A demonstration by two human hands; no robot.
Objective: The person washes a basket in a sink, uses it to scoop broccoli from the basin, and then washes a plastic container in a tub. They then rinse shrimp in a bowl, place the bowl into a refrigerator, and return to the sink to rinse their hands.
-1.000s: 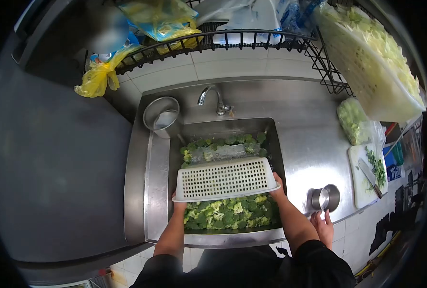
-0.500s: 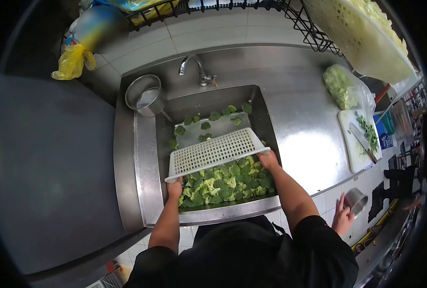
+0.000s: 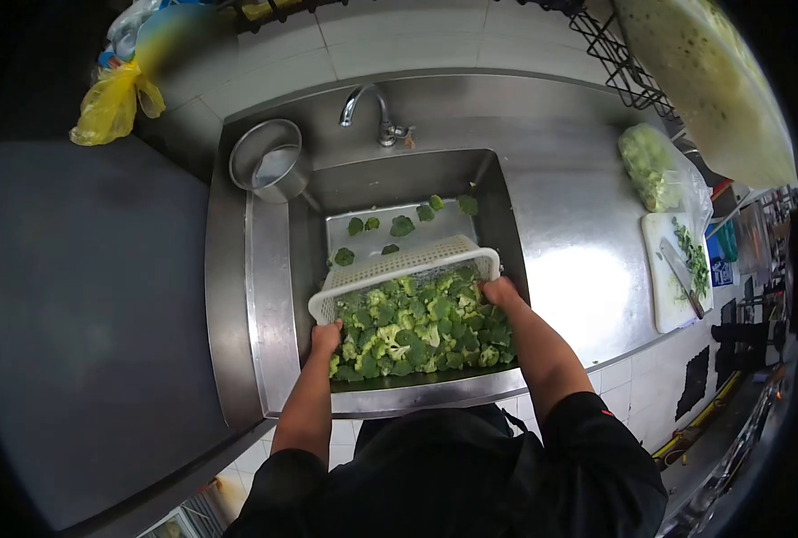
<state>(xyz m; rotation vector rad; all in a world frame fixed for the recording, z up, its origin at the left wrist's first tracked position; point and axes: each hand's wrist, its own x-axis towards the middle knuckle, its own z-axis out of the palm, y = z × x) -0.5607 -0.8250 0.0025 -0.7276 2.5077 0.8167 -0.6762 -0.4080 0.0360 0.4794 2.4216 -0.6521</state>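
The left hand (image 3: 326, 337) grasps the rim of the white basket (image 3: 399, 262) at eight o'clock and the right hand (image 3: 501, 292) grips it near four, seemingly to steady its tilt inside the sink (image 3: 399, 179), its mouth facing broccoli (image 3: 408, 334) heaped toward six.

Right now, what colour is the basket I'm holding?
The basket is off-white; the head view shows it.

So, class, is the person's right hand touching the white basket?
Touching. The head view shows the right hand gripping the white basket at its right end, with no visible gap between them.
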